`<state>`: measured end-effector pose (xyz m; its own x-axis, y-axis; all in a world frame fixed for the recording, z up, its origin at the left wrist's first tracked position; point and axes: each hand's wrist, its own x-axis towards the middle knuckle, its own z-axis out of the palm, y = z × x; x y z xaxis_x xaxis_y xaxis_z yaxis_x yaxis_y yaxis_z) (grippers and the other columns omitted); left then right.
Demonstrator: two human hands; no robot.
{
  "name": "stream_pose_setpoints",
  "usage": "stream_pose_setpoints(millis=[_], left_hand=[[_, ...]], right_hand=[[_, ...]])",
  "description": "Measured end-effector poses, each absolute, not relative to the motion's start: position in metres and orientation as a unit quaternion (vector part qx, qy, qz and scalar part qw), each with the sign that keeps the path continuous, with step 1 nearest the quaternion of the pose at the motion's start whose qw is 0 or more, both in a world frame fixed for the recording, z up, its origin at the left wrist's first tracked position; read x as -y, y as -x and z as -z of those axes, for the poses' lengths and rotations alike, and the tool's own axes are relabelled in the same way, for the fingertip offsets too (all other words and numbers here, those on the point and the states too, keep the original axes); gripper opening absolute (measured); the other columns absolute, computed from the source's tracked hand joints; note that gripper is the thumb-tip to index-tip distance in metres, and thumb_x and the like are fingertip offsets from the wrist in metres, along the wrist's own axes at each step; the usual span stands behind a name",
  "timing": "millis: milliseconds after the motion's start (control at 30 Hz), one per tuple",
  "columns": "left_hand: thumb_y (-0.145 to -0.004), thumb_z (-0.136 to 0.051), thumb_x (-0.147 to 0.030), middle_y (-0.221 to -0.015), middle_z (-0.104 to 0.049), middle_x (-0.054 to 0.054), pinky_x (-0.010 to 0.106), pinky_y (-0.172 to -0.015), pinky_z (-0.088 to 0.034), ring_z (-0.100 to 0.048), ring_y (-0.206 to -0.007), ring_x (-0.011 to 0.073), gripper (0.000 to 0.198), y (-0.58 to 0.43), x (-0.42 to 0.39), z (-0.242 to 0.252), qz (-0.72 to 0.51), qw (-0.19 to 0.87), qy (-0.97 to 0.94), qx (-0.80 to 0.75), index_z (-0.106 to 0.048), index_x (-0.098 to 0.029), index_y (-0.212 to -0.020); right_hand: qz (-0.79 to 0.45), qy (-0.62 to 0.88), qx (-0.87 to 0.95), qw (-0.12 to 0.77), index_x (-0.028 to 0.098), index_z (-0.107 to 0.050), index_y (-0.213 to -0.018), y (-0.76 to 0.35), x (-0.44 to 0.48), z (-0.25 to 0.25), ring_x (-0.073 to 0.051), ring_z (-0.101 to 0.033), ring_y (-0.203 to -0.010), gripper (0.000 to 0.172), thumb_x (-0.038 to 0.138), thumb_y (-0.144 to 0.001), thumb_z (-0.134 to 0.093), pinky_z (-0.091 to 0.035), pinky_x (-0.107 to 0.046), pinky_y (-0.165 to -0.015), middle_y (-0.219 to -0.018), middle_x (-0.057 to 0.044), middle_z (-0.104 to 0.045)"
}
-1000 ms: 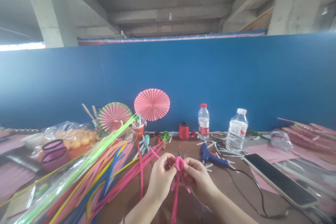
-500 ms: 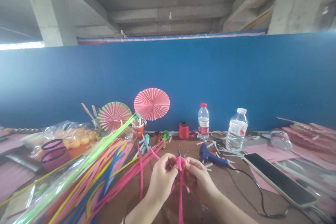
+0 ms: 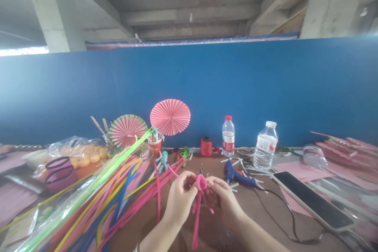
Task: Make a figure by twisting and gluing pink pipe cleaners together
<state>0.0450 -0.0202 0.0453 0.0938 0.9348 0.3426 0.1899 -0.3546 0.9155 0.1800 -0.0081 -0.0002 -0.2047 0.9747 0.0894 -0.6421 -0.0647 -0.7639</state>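
Observation:
A pink pipe cleaner point(image 3: 197, 220), bent into a small loop at its top, is pinched between my two hands over the brown table. My left hand point(image 3: 182, 195) grips the left side of the loop with thumb and forefinger. On the right side, my right hand point(image 3: 223, 197) has its fingertips closed at the loop's edge. One long end hangs down toward me, and shorter pink ends stick out below the loop. Several more pink pipe cleaners point(image 3: 147, 195) lie left of my hands, near a small teal figure point(image 3: 163, 162) and a green one point(image 3: 185, 155).
Bundled coloured pipe cleaners point(image 3: 118, 201) cover the left side. A blue glue gun point(image 3: 239, 175) with its cord and a phone point(image 3: 314, 201) lie to the right. Behind stand a red thread spool point(image 3: 206, 147), two water bottles point(image 3: 228, 138) and pink paper fans point(image 3: 170, 117).
The loop has turned and now shows a rounder opening. The long hanging end has swung to the left. Both hands stay in nearly the same place.

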Motion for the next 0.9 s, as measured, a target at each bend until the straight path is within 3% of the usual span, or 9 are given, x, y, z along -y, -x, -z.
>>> stream_pose_setpoints(millis=[333, 500, 633, 767, 900], left_hand=[[-0.075, -0.058, -0.026, -0.068, -0.063, 0.001, 0.025, -0.059, -0.043, -0.057, -0.062, 0.0169, 0.010, -0.0451, 0.0192, -0.0434, -0.512, 0.356, -0.642, -0.446, -0.061, -0.018, -0.076], [-0.078, -0.052, -0.021, -0.084, -0.068, 0.005, 0.029, -0.074, -0.046, -0.062, -0.079, 0.0206, 0.017, -0.0436, 0.0210, -0.0470, -0.511, 0.368, -0.652, -0.422, -0.065, -0.018, -0.089], [-0.080, -0.048, -0.018, -0.095, -0.069, 0.006, 0.032, -0.085, -0.043, -0.061, -0.090, 0.0220, 0.024, -0.0434, 0.0214, -0.0474, -0.509, 0.384, -0.662, -0.395, -0.066, -0.019, -0.097], [-0.080, -0.050, -0.021, -0.092, -0.070, 0.006, 0.034, -0.084, -0.044, -0.062, -0.088, 0.0231, 0.023, -0.0446, 0.0210, -0.0478, -0.516, 0.404, -0.646, -0.391, -0.067, -0.019, -0.096], [-0.080, -0.053, -0.025, -0.083, -0.070, 0.005, 0.033, -0.082, -0.043, -0.061, -0.083, 0.0219, 0.019, -0.0455, 0.0199, -0.0503, -0.524, 0.446, -0.619, -0.379, -0.068, -0.018, -0.089]], right_hand=[[-0.681, 0.243, 0.374, 0.580, 0.013, -0.058, -0.066, -0.1804, 0.0088, -0.0017, -0.001, -0.022, -0.033, 0.026, 0.034, -0.066, -0.074, -0.011, -0.015, -0.031, -0.043, 0.008, -0.040], [-0.667, 0.261, 0.356, 0.600, 0.016, -0.055, -0.068, -0.1794, 0.0091, -0.0044, -0.003, -0.030, -0.035, 0.028, 0.038, -0.069, -0.071, -0.022, -0.016, -0.033, -0.048, 0.008, -0.043], [-0.660, 0.273, 0.336, 0.614, 0.016, -0.054, -0.071, -0.1824, 0.0088, -0.0057, -0.002, -0.031, -0.037, 0.025, 0.037, -0.072, -0.069, -0.020, -0.014, -0.036, -0.051, 0.008, -0.043], [-0.659, 0.281, 0.325, 0.617, 0.017, -0.054, -0.070, -0.1833, 0.0091, -0.0057, -0.002, -0.030, -0.037, 0.026, 0.037, -0.070, -0.071, -0.017, -0.014, -0.035, -0.049, 0.009, -0.041], [-0.660, 0.272, 0.327, 0.620, 0.017, -0.053, -0.067, -0.1817, 0.0102, -0.0060, -0.003, -0.032, -0.038, 0.027, 0.037, -0.069, -0.071, -0.023, -0.014, -0.037, -0.051, 0.008, -0.043]])
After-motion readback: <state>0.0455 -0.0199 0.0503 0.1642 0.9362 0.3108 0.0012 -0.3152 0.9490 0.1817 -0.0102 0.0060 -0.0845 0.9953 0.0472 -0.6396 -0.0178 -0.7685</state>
